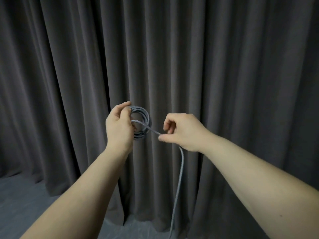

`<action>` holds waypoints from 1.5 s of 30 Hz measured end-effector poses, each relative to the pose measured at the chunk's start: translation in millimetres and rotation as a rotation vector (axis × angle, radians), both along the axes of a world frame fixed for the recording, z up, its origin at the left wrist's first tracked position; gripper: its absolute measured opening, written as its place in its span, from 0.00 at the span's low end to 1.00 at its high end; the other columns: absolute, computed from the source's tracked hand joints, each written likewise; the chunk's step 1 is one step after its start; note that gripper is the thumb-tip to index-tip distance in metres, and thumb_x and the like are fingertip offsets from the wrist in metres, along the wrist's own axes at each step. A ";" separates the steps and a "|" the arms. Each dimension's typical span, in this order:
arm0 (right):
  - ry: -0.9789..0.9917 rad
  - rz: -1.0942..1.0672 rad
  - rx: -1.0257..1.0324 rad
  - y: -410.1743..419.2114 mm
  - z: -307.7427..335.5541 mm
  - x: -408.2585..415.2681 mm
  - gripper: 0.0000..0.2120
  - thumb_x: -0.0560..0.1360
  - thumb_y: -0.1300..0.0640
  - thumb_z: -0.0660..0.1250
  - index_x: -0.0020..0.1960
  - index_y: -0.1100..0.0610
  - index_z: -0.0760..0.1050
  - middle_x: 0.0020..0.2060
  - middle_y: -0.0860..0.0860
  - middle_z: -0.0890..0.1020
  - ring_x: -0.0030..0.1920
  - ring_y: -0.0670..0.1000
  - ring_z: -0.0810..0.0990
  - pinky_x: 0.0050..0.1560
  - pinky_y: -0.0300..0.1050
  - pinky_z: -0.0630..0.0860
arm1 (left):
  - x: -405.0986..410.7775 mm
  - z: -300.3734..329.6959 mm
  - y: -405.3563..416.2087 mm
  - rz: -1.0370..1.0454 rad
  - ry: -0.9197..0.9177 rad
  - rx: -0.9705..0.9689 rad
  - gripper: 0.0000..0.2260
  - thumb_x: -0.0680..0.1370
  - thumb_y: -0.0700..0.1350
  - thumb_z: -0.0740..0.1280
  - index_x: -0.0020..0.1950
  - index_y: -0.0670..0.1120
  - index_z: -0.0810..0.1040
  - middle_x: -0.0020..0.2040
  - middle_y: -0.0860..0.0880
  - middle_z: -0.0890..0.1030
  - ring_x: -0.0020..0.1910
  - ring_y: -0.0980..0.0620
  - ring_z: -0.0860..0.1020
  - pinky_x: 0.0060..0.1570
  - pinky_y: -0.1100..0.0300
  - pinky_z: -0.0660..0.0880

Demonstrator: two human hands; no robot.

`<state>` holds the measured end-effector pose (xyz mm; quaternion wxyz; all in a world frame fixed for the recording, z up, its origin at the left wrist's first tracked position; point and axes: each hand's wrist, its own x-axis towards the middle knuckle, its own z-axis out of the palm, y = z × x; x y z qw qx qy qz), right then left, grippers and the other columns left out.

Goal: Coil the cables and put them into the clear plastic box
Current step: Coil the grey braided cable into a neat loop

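Head view: a grey braided cable point(140, 120) is seen held up in the air in front of a curtain, most of it already wound into a small round coil of several loops. The coil is gripped at its left edge by the left hand point(119, 125), whose fingers are curled round the bundled loops, with the thumb at the top of the coil. From the coil one loose strand is led down and to the right to the right hand point(181, 131), where it is pinched between the thumb and the forefinger, the other fingers being curled in above it. Below the right hand the rest of the cable is left hanging; it drops almost straight down past the wrist and runs out at the lower edge of the picture, so its end cannot be seen. The two hands are held near each other but apart, joined only by the short taut strand. Both forearms are bare and reach in from the lower corners. Behind everything hangs a dark grey pleated curtain point(224, 66), and below it a grey floor point(25, 195) is seen at the lower left.
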<state>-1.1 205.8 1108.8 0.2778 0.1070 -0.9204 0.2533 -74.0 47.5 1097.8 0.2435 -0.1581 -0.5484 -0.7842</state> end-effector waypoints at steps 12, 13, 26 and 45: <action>0.340 0.395 -0.329 -13.8 -6.3 6.8 0.04 0.72 0.63 0.72 0.39 0.56 0.81 0.33 0.46 0.81 0.35 0.44 0.79 0.41 0.37 0.75 | -10.4 9.7 -9.1 0.011 -0.074 0.036 0.10 0.79 0.38 0.59 0.49 0.46 0.80 0.25 0.53 0.72 0.23 0.56 0.67 0.25 0.63 0.65; 0.256 0.529 -0.583 -21.7 0.2 8.4 0.07 0.72 0.67 0.70 0.39 0.57 0.80 0.31 0.47 0.82 0.34 0.44 0.80 0.40 0.36 0.76 | -7.3 10.4 -7.0 -0.015 -0.077 0.024 0.10 0.79 0.38 0.59 0.49 0.45 0.80 0.24 0.53 0.71 0.22 0.56 0.67 0.25 0.63 0.65; 0.313 -0.022 -0.585 -20.8 -9.2 -12.8 0.12 0.79 0.55 0.60 0.37 0.53 0.69 0.27 0.46 0.73 0.32 0.53 0.72 0.34 0.48 0.68 | 27.7 5.8 10.2 -0.280 0.000 -0.015 0.10 0.80 0.37 0.58 0.52 0.42 0.79 0.25 0.51 0.65 0.24 0.54 0.61 0.25 0.62 0.62; 0.236 0.005 -0.799 -7.7 -16.7 -8.0 0.16 0.74 0.54 0.70 0.29 0.55 0.73 0.21 0.44 0.67 0.26 0.45 0.64 0.30 0.40 0.62 | 44.1 -3.6 15.9 -0.242 0.160 -0.216 0.12 0.84 0.49 0.56 0.52 0.48 0.78 0.26 0.54 0.69 0.28 0.52 0.68 0.28 0.62 0.69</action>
